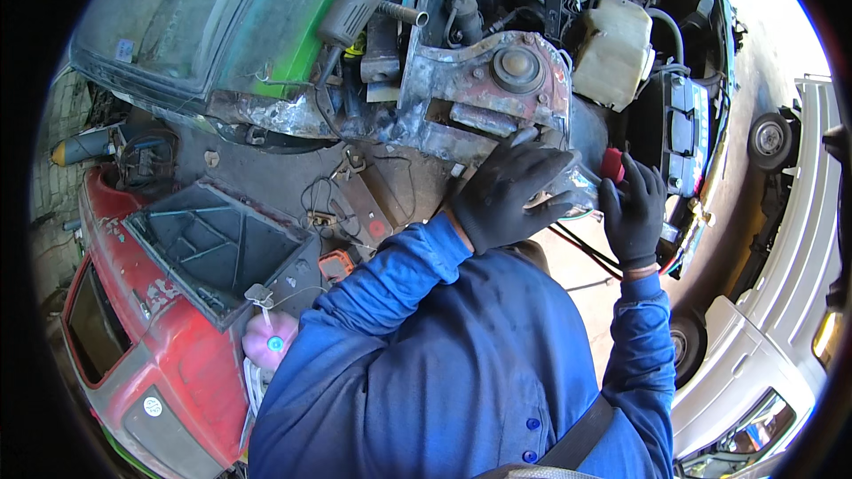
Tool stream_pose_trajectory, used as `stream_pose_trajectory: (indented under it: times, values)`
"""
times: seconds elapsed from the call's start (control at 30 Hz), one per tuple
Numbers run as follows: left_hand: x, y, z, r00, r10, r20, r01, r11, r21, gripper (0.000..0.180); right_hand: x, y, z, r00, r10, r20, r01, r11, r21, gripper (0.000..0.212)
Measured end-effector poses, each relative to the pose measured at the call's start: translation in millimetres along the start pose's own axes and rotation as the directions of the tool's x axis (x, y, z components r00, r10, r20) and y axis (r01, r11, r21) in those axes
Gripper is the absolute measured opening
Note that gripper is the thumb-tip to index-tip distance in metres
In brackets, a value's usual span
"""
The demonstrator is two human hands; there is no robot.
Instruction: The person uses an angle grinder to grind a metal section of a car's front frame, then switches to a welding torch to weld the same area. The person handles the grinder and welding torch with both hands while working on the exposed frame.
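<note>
L hand (513, 195) is open, fingers spread nr the strut mount (517, 68); R hand (634, 208) pinches a small red item (612, 165) just L of the battery (682, 133). Inner-wing metal (428, 80) is bare/patchy, so work's prob. part-done; amt left, can't tell.

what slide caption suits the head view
At an engine bay: gloved left hand spread, right hand holding a red piece.

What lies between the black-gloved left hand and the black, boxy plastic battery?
In the head view, the black-gloved right hand, holding a small red piece.
</note>
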State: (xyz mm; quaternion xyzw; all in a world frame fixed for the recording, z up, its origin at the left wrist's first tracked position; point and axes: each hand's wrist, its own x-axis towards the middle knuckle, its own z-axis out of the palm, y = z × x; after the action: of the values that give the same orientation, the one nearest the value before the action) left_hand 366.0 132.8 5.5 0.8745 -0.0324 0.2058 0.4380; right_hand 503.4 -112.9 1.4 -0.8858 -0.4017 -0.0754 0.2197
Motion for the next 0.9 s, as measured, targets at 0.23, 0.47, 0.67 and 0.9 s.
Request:
stream_pose_trajectory:
  times: [0.23, 0.47, 0.67, 0.9]
  values:
    - [-14, -20, -44, 0.980, -0.082, -0.180, 0.104, 0.988, 0.115, 0.040, -1, 1, 0, 1.000, 0.018, -0.025, -0.016, 0.998, 0.059, 0.054]
    - [-31, -37, -50, 0.988, -0.138, -0.061, 0.151, 0.935, 0.321, 0.044, -2, 3, 3, 0.999, 0.025, -0.032, -0.025, 1.000, 0.009, 0.055]
    - [-10, -39, -32, 0.993, -0.117, -0.003, 0.108, 0.905, 0.411, 0.053, -2, 3, 4, 0.998, 0.055, -0.018, -0.055, 0.998, 0.013, 0.055]
    - [-4, -37, -29, 0.991, -0.137, -0.001, 0.124, 0.893, 0.432, 0.056, -4, 5, 6, 0.998, 0.061, -0.017, -0.062, 0.998, -0.004, 0.055]
